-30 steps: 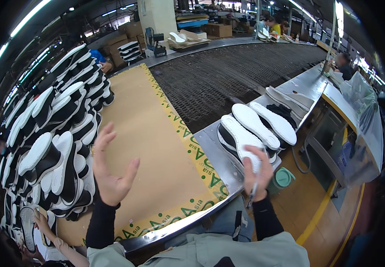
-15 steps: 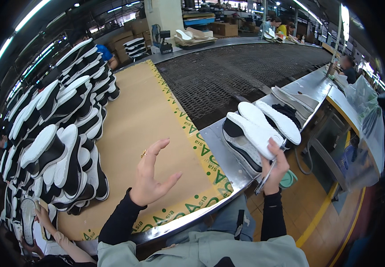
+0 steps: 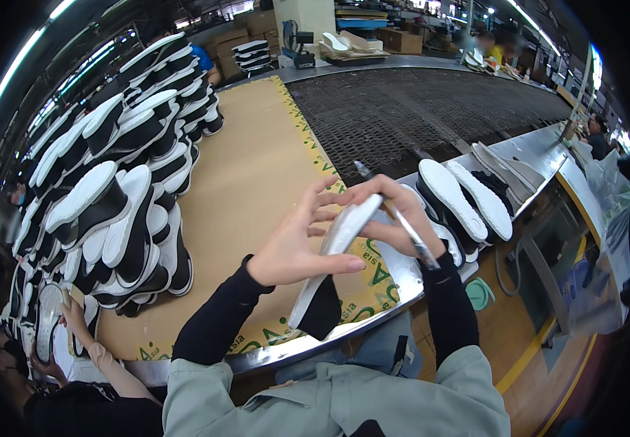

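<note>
In front of me a white-and-black shoe sole (image 3: 340, 237) is held tilted, its black end hanging low over the front edge of the table. My right hand (image 3: 391, 211) grips the upper end and also keeps a slim silver-and-black pen-like tool (image 3: 411, 231) between its fingers. Around the sole's middle is my left hand (image 3: 296, 237), open, fingers spread, its thumb stretched across the near side. Whether it presses on the sole cannot be made out. More white soles with black sides (image 3: 452, 200) lie on the metal ledge to the right.
A tall heap of white-and-black soles (image 3: 122, 211) covers the left of the brown paper-covered table (image 3: 238, 167). At the lower left, another person's hand (image 3: 74, 317) holds a sole. A dark mesh conveyor (image 3: 417, 109) runs beyond. Grey soles (image 3: 508, 171) lie farther right.
My right hand has lifted a sole off the right-hand ledge and brought it to the middle. My left hand has moved right to meet it. The view has shifted slightly.
</note>
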Action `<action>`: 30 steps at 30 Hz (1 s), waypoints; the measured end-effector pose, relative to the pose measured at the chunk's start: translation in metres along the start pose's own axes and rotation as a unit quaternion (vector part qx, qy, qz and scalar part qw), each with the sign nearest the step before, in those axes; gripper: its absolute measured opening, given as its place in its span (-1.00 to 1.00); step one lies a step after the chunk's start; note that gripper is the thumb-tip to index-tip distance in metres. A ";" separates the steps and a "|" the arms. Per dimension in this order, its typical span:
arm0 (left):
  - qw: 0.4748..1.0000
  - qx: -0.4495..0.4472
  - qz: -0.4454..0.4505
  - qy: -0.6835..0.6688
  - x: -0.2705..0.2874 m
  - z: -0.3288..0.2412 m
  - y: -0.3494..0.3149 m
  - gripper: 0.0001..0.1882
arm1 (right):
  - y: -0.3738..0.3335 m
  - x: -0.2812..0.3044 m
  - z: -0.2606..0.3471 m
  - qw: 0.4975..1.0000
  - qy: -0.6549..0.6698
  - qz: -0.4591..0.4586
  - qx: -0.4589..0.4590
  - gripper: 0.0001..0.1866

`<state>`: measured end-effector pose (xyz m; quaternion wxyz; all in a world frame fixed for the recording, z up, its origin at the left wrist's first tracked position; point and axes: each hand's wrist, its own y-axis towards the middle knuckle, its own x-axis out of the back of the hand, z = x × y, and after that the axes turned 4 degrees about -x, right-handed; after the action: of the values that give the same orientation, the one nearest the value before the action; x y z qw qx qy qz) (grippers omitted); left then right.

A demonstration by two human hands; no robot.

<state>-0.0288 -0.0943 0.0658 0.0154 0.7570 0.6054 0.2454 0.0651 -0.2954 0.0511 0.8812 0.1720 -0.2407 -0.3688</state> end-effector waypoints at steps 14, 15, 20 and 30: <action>0.942 -0.100 -0.169 -0.272 0.065 0.057 -0.034 -0.11 | -0.024 -0.086 -0.044 0.972 0.119 0.030 -0.200 -0.48; 0.956 -0.088 -0.185 -0.210 0.078 0.052 -0.039 -0.15 | -0.022 -0.086 -0.041 0.979 0.051 0.018 -0.198 -0.52; 0.945 -0.102 -0.115 0.290 0.096 0.020 -0.049 -0.09 | -0.002 -0.099 -0.005 0.973 -0.225 -0.018 -0.052 -0.61; 0.977 0.021 0.014 0.212 0.081 0.094 -0.046 -0.45 | -0.011 -0.109 -0.047 0.988 -0.115 -0.058 -0.088 -0.47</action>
<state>-0.0225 0.0184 -0.0027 -0.1328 0.6963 0.5890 0.3882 0.0182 -0.2171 -0.0251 0.8365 0.0637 -0.2972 -0.4559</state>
